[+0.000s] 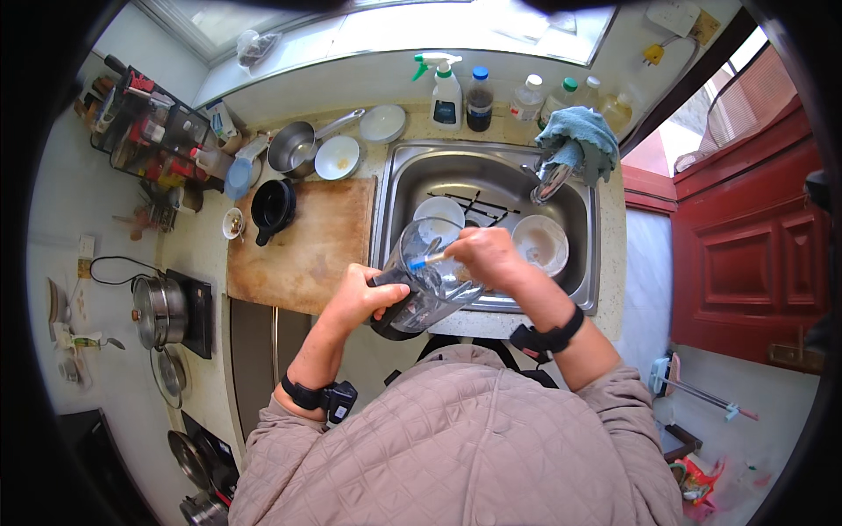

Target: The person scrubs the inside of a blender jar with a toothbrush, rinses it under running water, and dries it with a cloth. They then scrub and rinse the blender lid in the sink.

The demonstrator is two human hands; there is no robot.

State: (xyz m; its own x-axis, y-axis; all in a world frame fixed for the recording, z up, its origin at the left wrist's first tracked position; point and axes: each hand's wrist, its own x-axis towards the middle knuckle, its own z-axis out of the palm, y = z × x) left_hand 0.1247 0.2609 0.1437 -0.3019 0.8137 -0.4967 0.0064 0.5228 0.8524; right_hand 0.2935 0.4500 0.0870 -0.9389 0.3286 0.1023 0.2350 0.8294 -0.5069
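My left hand [366, 293] grips the black handle of a clear blender jug [437, 289], which is tilted over the near edge of the steel sink [411, 172]. Metal blades seem to show through the jug's wall. In my right hand [487, 258] is a small brush with blue bristles [417, 264], its head at the jug's mouth; whether the bristles touch the wall I cannot tell. Beyond the jug, a white bowl [439, 209] sits in the sink, partly hidden. Another bowl [541, 244], holding cloudy liquid, rests to the right, with a black wire rack [483, 212] behind.
A blue-green cloth [580, 141] drapes over the faucet [551, 181]. Left of the sink lies a wooden cutting board [322, 243] bearing a black pot-like container [271, 209]. A saucepan [291, 148] and a spray bottle [446, 98] stand along the back. A lidded steel pot [159, 310] is at far left.
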